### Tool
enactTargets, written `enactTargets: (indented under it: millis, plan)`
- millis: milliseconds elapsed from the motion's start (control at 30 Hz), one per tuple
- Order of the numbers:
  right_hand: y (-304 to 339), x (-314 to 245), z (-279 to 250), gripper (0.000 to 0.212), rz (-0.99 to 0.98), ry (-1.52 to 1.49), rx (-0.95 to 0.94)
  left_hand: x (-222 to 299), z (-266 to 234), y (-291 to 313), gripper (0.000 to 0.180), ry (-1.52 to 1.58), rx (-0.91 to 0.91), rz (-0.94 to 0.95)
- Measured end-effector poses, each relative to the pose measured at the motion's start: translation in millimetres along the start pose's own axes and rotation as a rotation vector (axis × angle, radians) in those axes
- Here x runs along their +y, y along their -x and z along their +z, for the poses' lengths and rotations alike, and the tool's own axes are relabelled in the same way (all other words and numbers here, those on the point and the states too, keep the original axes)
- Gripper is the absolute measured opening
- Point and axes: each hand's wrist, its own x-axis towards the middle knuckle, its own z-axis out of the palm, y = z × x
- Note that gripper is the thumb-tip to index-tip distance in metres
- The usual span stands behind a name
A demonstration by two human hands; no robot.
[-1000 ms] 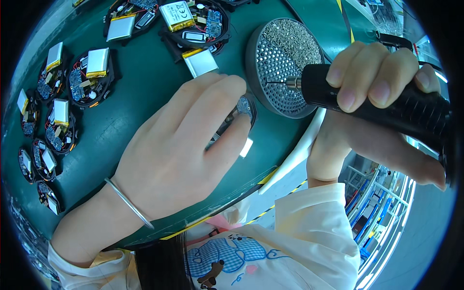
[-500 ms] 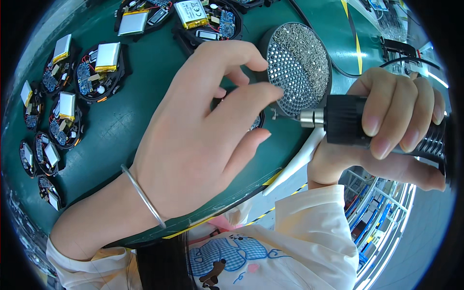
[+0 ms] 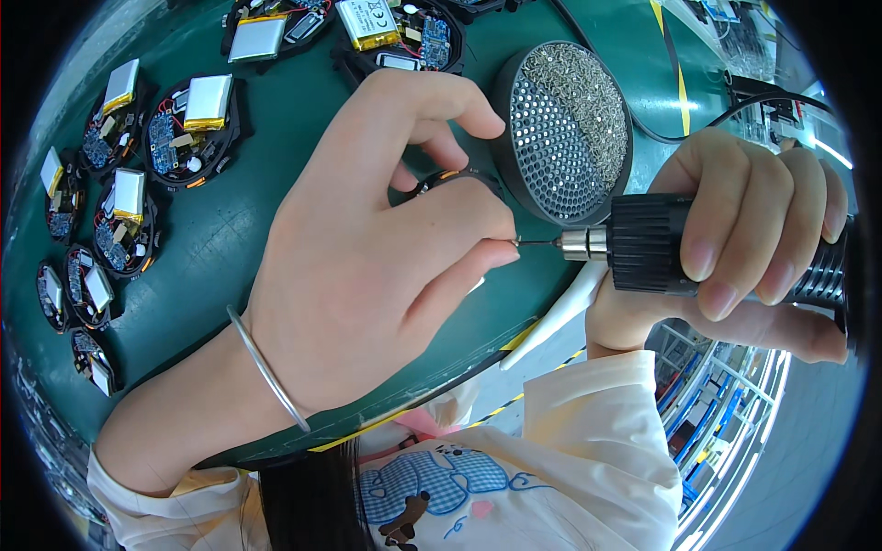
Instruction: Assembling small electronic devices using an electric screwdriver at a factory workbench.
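My right hand (image 3: 758, 220) is wrapped round a black electric screwdriver (image 3: 648, 243) held level, its thin bit pointing left. At the bit's tip, the thumb and index finger of my left hand (image 3: 367, 243) are pinched together on a tiny screw (image 3: 515, 243), mostly covered by the fingertips. The other left fingers curl above the table. Partly hidden beneath the left hand is a round black device housing (image 3: 470, 176). Just beyond the bit stands a round dark screw tray (image 3: 507, 179) with a perforated plate; screws sit in its holes and loose ones heap at its right.
Several round black housings with circuit boards and silver batteries, such as one housing (image 3: 188, 129), stand along the left and far side of the green table (image 3: 220, 239). A black cable (image 3: 657, 140) runs behind the tray. Yellow-black tape (image 3: 675, 69) marks the table at right.
My left thumb and index finger have come down from beside the tray and closed at the screwdriver's tip. The screwdriver has shifted slightly down and left, and its bit now shows.
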Motion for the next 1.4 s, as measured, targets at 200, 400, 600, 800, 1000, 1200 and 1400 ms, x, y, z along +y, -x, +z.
enactTargets:
  millis: [200,400,600,800,1000,1200,1400]
  plan:
    - [-0.7,-3.2,-1.7,0.062,0.006,0.006,-0.024,1.5,-0.9,0.2,0.018,-0.006,-0.025,-0.002]
    - [-1.1,0.1,1.1,0.061,0.007,-0.007,-0.046,1.4,-2.5,-0.6,0.019,-0.024,-0.023,0.048]
    - [1.4,4.2,5.0,0.06,-0.001,-0.007,-0.077,2.2,-1.0,-1.5,0.02,-0.098,-0.08,0.076]
    - [-6.6,-1.3,-1.9,0.06,0.032,-0.017,-0.25,2.8,3.7,1.5,0.021,-0.196,-0.032,0.11]
    - [-9.5,4.4,2.4,0.062,0.025,0.113,-0.363,2.8,1.5,3.9,0.02,-0.254,-0.033,0.143]
    - [-8.8,8.0,4.6,0.064,0.006,0.202,-0.367,5.4,-6.1,7.7,0.019,-0.385,0.035,-0.036]
    - [-7.1,11.3,7.2,0.066,-0.01,0.273,-0.361,10.6,-12.2,12.3,0.022,-0.528,-0.094,0.083]
